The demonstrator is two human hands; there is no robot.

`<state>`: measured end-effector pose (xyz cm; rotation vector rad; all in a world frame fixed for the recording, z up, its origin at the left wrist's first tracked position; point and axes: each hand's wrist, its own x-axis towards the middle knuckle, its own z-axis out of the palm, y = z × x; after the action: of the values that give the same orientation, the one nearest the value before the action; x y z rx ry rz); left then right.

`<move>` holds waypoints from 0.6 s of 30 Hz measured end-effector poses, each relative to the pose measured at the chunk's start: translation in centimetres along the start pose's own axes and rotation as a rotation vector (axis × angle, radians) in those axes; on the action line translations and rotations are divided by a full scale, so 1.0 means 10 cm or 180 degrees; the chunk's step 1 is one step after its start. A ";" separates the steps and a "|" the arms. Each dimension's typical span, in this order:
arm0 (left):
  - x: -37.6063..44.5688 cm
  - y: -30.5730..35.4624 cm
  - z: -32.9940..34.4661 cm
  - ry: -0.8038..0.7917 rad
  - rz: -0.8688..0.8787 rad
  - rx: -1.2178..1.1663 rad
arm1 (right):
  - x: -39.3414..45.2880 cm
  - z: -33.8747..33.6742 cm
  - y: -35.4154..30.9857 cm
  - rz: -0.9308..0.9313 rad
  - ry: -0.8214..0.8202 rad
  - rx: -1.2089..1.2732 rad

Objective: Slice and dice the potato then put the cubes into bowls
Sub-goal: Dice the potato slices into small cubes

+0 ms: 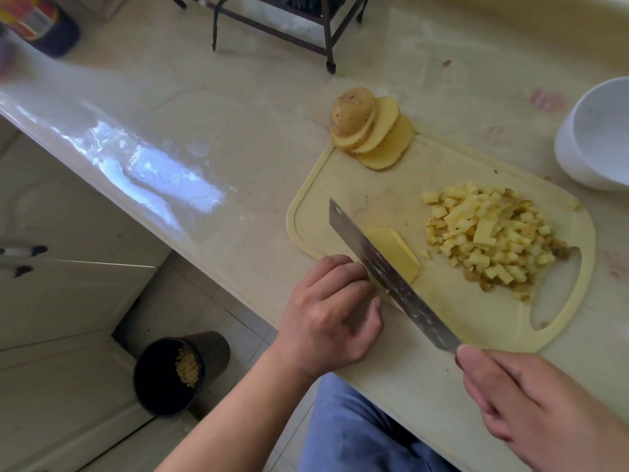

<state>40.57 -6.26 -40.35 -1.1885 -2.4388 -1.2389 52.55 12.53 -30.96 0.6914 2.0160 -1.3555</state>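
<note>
R hand [531,400] grips cleaver [391,277], blade on potato slice [394,252] at cutting board [442,311] near-left. L hand [335,315], fingers curled, pins slice. Cubes [493,236] board right; sliced potato [369,127] far corner; bowl [599,137] off-board right.

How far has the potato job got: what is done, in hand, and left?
Done: a pile of cubes on the cutting board. In hand: the right hand holds the cleaver over a slice the left hand steadies. Left: stacked slices, and the white bowl shows no cubes.
</note>
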 end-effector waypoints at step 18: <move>0.52 -0.17 -0.34 -0.1412 0.0720 0.0325 | -0.78 -0.48 -0.01 0.0422 0.0579 0.1170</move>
<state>35.15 -6.34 -36.79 -1.8084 -2.5164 -0.8474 56.81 16.31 -23.82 1.1275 1.8314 -1.6510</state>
